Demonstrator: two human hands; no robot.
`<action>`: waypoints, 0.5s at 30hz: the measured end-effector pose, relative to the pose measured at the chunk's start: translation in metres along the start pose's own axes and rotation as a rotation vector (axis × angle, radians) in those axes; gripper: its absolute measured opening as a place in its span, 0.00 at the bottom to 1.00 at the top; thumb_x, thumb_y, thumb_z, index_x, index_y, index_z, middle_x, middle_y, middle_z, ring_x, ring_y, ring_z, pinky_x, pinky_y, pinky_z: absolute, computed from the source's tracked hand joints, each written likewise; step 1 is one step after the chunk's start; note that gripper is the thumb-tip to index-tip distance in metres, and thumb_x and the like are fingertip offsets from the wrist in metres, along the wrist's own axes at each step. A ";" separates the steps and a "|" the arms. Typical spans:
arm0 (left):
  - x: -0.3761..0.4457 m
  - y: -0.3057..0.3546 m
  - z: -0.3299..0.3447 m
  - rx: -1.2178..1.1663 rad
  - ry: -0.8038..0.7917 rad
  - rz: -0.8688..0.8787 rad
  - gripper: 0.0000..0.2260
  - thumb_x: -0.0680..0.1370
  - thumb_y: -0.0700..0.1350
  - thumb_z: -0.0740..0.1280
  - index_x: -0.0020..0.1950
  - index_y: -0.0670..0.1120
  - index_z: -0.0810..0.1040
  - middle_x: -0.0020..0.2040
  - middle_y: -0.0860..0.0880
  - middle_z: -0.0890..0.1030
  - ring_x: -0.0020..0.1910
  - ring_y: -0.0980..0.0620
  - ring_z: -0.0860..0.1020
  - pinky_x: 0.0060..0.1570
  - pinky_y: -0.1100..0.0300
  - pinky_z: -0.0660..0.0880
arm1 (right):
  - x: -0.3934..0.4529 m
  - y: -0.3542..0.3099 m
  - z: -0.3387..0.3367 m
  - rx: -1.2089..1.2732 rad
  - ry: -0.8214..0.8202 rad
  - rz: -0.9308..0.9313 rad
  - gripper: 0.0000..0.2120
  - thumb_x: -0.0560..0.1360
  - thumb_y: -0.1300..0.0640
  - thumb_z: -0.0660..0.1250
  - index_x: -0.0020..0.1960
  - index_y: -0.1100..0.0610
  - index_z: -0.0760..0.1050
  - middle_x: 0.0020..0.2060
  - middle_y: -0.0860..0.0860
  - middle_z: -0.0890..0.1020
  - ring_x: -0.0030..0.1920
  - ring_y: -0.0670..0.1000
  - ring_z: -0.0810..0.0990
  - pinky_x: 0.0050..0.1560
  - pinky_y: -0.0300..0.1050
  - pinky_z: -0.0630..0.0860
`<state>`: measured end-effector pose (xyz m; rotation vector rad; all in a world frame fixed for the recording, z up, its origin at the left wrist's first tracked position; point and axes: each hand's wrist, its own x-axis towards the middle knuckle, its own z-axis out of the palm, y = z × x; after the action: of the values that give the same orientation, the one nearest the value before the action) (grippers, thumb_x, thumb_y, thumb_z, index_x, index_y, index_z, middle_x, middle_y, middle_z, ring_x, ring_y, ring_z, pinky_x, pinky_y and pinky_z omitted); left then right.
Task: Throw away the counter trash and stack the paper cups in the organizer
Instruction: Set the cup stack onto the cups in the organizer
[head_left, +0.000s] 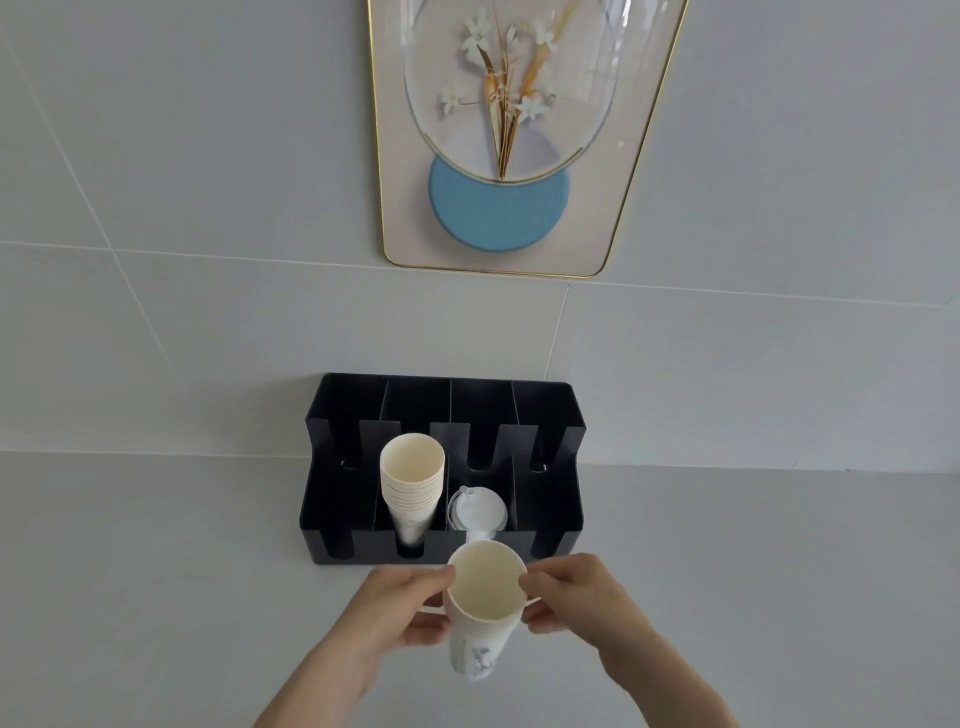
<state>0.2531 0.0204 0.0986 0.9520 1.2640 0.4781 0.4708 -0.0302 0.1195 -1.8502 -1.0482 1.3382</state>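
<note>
1. Head view: both hands, left (402, 608) and right (574, 603), pinch one cup (484, 605) at its rim, mouth tilted up toward us, just in front of the organizer (550, 512).
2. The stack (413, 483) leans in the second slot from the left, far-left of the cup; the left hand is nearer.
3. Lids (478, 512) fill the next slot.

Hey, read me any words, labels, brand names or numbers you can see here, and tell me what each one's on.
No text can be read.
Held paper cup: a grey printed pattern low on its side, too blurred to tell whether it includes words.
Stack of paper cups in the black organizer: faint marks on the side, too small to read.
Framed picture: flowers only, no text.
</note>
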 end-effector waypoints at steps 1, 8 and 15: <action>-0.002 0.014 -0.004 -0.003 -0.004 0.022 0.09 0.78 0.47 0.73 0.49 0.42 0.88 0.46 0.41 0.88 0.40 0.45 0.85 0.51 0.50 0.84 | 0.001 -0.013 -0.003 0.000 0.002 -0.024 0.09 0.77 0.60 0.67 0.45 0.57 0.87 0.41 0.57 0.88 0.43 0.56 0.87 0.50 0.50 0.85; -0.008 0.114 -0.031 -0.066 0.046 0.179 0.13 0.74 0.50 0.76 0.53 0.42 0.86 0.46 0.43 0.89 0.44 0.44 0.87 0.49 0.51 0.84 | 0.011 -0.114 -0.023 0.036 0.015 -0.200 0.08 0.78 0.57 0.70 0.48 0.60 0.86 0.39 0.57 0.89 0.43 0.55 0.88 0.48 0.49 0.86; -0.004 0.186 -0.059 -0.136 0.103 0.285 0.13 0.74 0.50 0.76 0.50 0.41 0.85 0.44 0.43 0.88 0.39 0.47 0.86 0.35 0.59 0.85 | 0.036 -0.191 -0.021 0.101 0.053 -0.277 0.11 0.76 0.56 0.72 0.49 0.64 0.85 0.41 0.60 0.88 0.42 0.56 0.89 0.47 0.50 0.86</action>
<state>0.2312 0.1390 0.2519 1.0065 1.1752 0.8347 0.4507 0.0949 0.2682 -1.5916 -1.1401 1.1518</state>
